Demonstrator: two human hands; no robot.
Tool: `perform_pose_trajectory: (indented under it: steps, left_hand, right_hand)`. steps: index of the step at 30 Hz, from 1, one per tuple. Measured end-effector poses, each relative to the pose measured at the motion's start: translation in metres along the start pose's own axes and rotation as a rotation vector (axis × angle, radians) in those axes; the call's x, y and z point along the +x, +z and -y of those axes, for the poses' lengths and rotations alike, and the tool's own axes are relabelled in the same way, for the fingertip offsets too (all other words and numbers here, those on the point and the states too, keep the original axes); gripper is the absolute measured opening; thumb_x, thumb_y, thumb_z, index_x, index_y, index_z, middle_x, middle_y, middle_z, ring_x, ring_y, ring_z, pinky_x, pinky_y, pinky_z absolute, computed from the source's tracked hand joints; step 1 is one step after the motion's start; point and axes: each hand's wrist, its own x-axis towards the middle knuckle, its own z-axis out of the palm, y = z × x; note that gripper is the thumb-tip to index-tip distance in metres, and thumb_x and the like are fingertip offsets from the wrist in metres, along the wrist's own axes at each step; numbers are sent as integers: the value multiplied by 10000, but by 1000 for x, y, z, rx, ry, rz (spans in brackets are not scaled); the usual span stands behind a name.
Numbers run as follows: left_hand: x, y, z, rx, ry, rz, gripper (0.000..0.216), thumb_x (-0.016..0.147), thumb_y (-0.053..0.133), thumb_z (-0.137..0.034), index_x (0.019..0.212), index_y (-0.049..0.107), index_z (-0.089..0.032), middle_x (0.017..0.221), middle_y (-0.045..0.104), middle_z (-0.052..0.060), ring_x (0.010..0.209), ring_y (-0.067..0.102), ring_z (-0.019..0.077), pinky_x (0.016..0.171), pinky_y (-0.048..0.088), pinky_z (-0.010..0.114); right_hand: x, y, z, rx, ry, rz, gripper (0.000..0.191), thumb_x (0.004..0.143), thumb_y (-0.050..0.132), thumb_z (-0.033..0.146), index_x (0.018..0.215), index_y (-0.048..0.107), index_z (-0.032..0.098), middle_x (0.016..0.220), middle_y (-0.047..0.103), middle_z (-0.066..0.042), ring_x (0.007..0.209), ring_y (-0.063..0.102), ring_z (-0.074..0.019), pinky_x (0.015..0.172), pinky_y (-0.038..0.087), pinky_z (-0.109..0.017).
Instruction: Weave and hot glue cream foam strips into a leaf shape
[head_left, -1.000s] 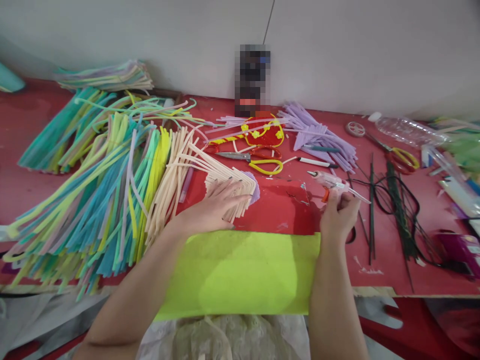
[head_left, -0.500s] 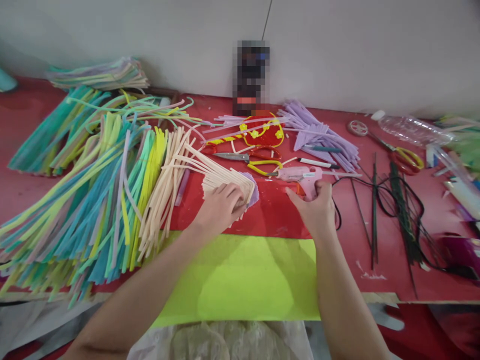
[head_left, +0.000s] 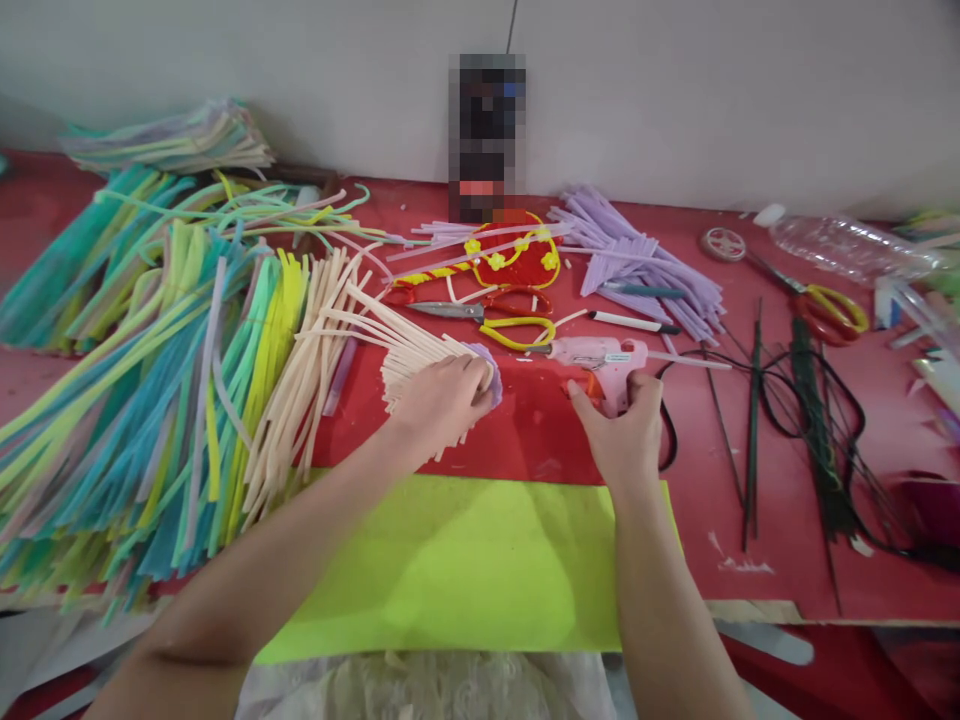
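My right hand grips the handle of a pink glue gun, whose nozzle points left over the red table. My left hand presses down on a fanned bundle of cream strips with a small purple piece under their ends. A lime-green sheet lies flat at the near table edge, between my forearms.
A big heap of coloured strips fills the left. Behind the hands lie scissors, a red and yellow ornament, purple strips and a marker. Black cord, green wires, more scissors and a bottle are at the right.
My right hand brought the glue gun left and turned it level, nozzle toward the bundle. My left hand curled tighter on the cream strips. The view shifted slightly.
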Motion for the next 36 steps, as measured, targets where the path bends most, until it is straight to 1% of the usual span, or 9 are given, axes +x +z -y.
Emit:
perform_pose_trajectory:
  steps: [5, 12, 14, 16, 18, 20, 27, 30, 36]
  left_hand:
    - [3, -1, 4, -59, 13, 31, 165, 803, 537, -190, 663, 449, -205, 745, 561, 12, 700, 527, 157, 634, 406, 302]
    - [7, -11, 9, -121, -16, 113, 144, 794, 524, -183, 667, 458, -196, 751, 578, 11, 656, 516, 138, 591, 374, 287]
    - [7, -13, 12, -152, -18, 124, 112, 797, 515, -176, 696, 471, -196, 734, 575, 4, 642, 512, 130, 575, 355, 279]
    - [8, -14, 15, -188, -26, 127, 38, 798, 510, -169, 776, 498, -199, 736, 580, -2, 645, 521, 129, 567, 346, 273]
    - [8, -13, 18, -224, -26, 128, 64, 796, 516, -170, 851, 510, -202, 751, 589, -6, 653, 530, 129, 572, 353, 270]
    - [8, -11, 22, -258, -7, 131, 80, 786, 523, -168, 858, 513, -202, 747, 589, -9, 650, 530, 125, 580, 365, 269]
    - [10, -7, 34, -370, 37, 113, 74, 775, 534, -169, 842, 531, -200, 756, 608, -10, 666, 557, 118, 603, 408, 253]
    - [10, -6, 35, -380, 47, 102, 64, 776, 536, -169, 832, 528, -200, 759, 611, -13, 669, 558, 115, 613, 414, 251]
    - [11, -6, 34, -387, 55, 94, 77, 764, 536, -152, 822, 521, -200, 735, 593, -22, 659, 548, 112, 615, 403, 251]
  right_hand:
    - [-2, 0, 0, 1, 12, -1, 571, 615, 697, 526, 1025, 435, 227, 946, 512, -29, 734, 482, -142, 656, 472, -320]
    - [-10, -5, -1, -102, -53, 92, 542, 658, 680, 515, 1053, 448, 226, 976, 565, -55, 796, 550, -182, 727, 481, -360]
    - [-12, -4, -1, -131, -85, 108, 536, 673, 664, 514, 1068, 445, 225, 996, 572, -65, 828, 562, -199, 741, 479, -374]
    - [-13, -3, -2, -155, -113, 123, 519, 688, 644, 502, 1078, 440, 228, 1010, 579, -72, 863, 569, -217, 741, 475, -382]
    - [-13, -2, -2, -180, -130, 137, 499, 689, 636, 480, 1074, 440, 231, 1020, 586, -77, 892, 573, -235, 731, 470, -386]
    - [-12, -2, -3, -199, -138, 144, 483, 684, 635, 457, 1064, 441, 233, 1033, 590, -81, 906, 574, -245, 724, 466, -388]
    - [-10, 2, -4, -201, -173, 135, 429, 684, 619, 427, 1030, 458, 230, 986, 599, -71, 871, 574, -233, 714, 468, -388]
    - [-11, 3, -3, -193, -201, 123, 411, 686, 611, 423, 1018, 463, 231, 969, 608, -68, 853, 578, -228, 701, 470, -378]
    - [-11, 4, -1, -212, -198, 130, 398, 661, 618, 390, 988, 457, 229, 1016, 620, -84, 802, 569, -210, 675, 463, -366]
